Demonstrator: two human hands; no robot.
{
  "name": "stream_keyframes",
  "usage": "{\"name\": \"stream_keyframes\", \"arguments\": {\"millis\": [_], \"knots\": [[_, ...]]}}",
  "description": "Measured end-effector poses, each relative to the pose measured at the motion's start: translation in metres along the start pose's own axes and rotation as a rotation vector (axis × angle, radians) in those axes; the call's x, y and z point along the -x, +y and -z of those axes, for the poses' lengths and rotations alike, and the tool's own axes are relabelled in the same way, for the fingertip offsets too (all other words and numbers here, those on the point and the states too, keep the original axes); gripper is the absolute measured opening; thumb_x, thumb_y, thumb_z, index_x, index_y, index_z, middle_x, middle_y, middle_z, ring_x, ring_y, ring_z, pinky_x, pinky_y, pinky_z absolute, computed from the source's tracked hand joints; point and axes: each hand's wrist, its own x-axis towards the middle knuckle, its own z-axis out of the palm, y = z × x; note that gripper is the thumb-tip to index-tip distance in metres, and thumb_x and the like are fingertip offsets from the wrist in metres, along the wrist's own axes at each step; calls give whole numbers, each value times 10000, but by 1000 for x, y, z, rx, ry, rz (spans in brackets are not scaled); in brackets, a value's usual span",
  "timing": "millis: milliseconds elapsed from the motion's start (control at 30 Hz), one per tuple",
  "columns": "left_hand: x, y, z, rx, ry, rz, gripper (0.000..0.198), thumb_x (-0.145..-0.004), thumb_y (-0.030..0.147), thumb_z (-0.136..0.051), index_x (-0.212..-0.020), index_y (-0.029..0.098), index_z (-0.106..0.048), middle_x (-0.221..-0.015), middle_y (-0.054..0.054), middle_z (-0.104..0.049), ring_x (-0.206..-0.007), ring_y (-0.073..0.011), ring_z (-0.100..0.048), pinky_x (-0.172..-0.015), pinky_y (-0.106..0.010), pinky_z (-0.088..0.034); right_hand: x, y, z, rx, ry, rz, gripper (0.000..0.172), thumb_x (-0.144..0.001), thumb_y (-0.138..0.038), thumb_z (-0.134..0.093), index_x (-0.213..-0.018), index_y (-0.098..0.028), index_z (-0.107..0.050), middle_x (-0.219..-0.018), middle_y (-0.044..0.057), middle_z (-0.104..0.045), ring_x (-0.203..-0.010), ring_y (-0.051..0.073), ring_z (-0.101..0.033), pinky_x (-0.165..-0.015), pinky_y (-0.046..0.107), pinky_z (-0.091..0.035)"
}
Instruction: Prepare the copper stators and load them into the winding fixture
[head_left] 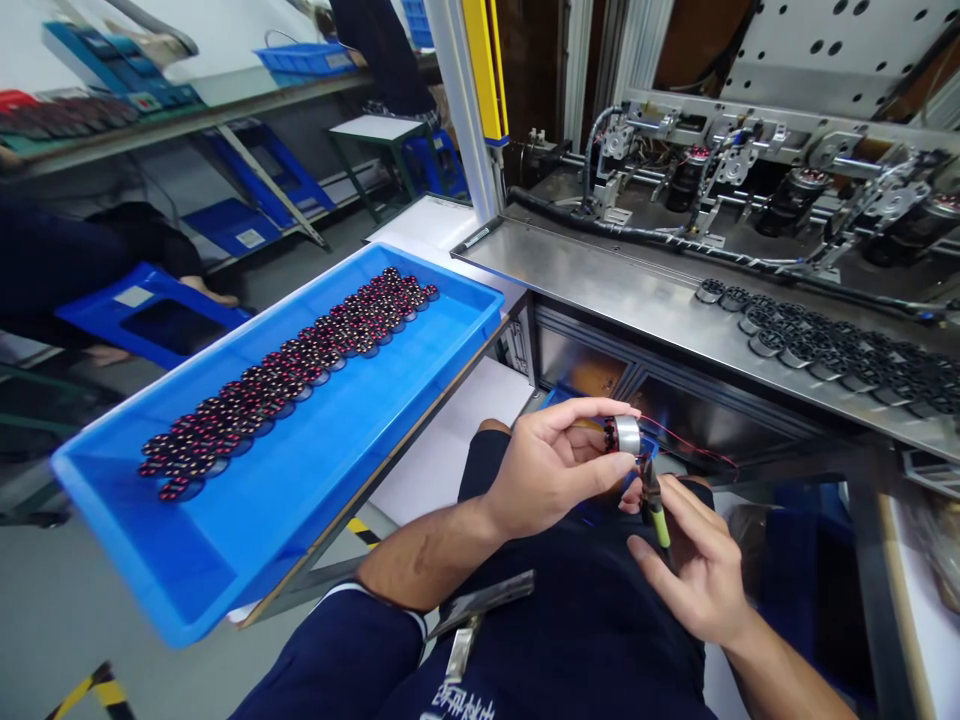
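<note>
My left hand (551, 460) pinches a small silver motor part (625, 434) between thumb and fingers, its ring-shaped side turned to the right. From it a thin red wire (694, 446) trails off to the right. Just below the part, my right hand (697, 560) is closed around small cutting pliers (657, 513) with yellow-green handles. The pliers' jaws point up near the part's lower edge; whether they touch the wire I cannot tell. Both hands are above my lap.
To the left, a long blue tray (330, 450) holds several rows of black-and-red motor parts (300, 365). A metal ledge (570, 265) on the right carries several dark rotor housings (825, 345), with machine fixtures (739, 165) behind. A seated person (146, 235) is at far left.
</note>
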Motion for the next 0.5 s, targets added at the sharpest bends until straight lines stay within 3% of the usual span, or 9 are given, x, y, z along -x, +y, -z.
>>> {"name": "stream_keyframes", "arguments": {"millis": [333,500], "knots": [[-2,-3,5,4,-39,-38,386,-747,172,-824,-1111,154,-698,-1009,-84,-762,-848,-162,-735,-770,-252,-619,2,2,2,77,49,37,604,-836,-12,-619,-1393,-236,-551,-1008,54,-688,-859,161,-667,-806,266,-562],[-1,-3,4,-32,-39,-142,284,-804,208,-783,-1075,165,-710,-1067,-94,-755,-821,-143,-723,-724,-231,-617,2,2,1,29,7,15,630,-845,-33,-614,-1434,-226,-502,-1082,83,-649,-974,189,-638,-857,308,-550]]}}
